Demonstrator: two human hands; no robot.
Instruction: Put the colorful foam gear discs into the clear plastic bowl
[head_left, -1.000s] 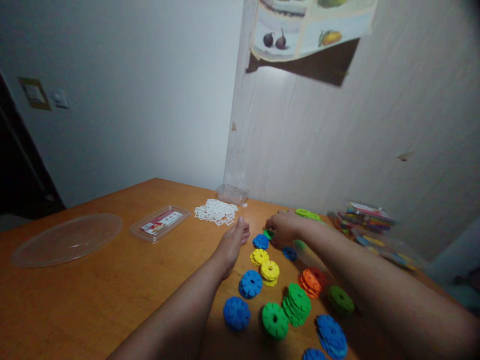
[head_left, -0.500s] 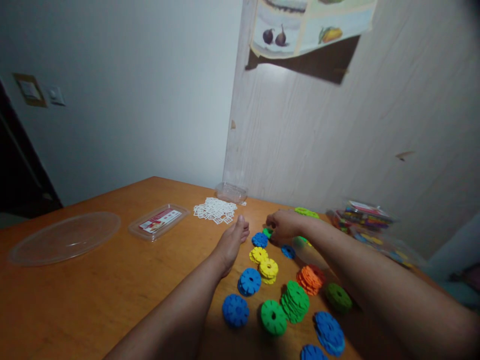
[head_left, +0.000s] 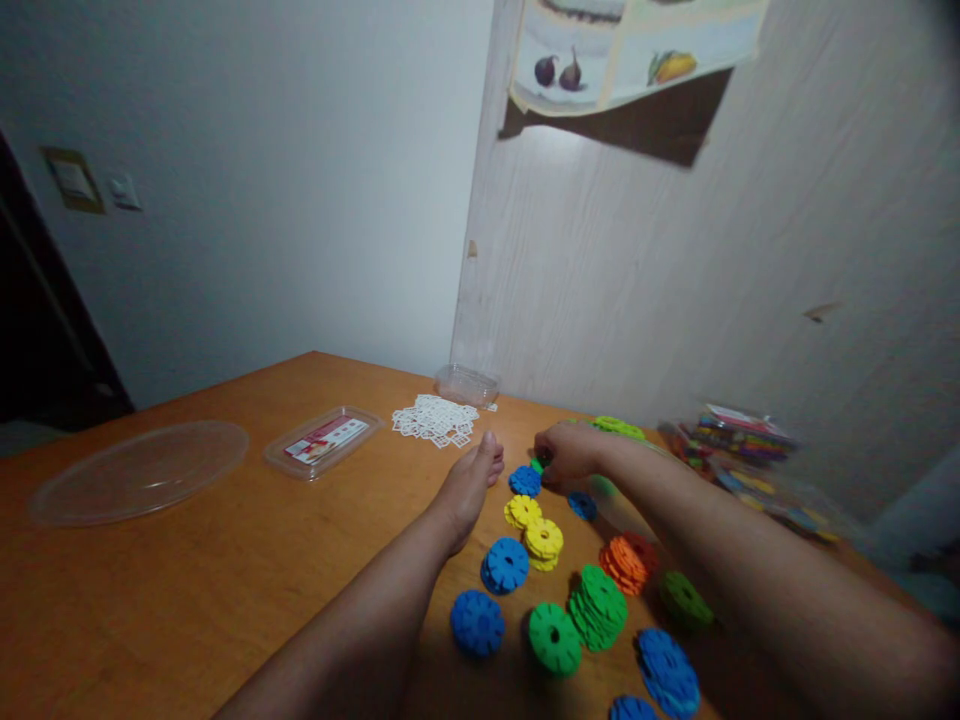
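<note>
Green disc (head_left: 537, 465), partly hidden, at the fingertips of the right hand (head_left: 568, 452). The right hand is bent downward over the table (head_left: 337, 560); whether its fingers grip the disc or only touch it cannot be told. The left hand (head_left: 466, 492) is unclosed, its thumb raised and its fingers loosely curved, with nothing seen in its grasp. Between the two hands, just nearer the person than the green disc, lie blue discs (head_left: 524, 481); a dark blue disc (head_left: 586, 509) lies below the right hand. Nearer the person than the left hand, and to its right, are two touching yellow stacks (head_left: 544, 550). Orange discs (head_left: 621, 565) lie beneath the right forearm's inner side. Lime discs (head_left: 618, 427) appear just beyond the right wrist. Beyond the left hand and to its left is a pile of white pieces (head_left: 435, 419); farther left of that hand are a labelled container (head_left: 322, 440) and a clear lid (head_left: 142, 470).
</note>
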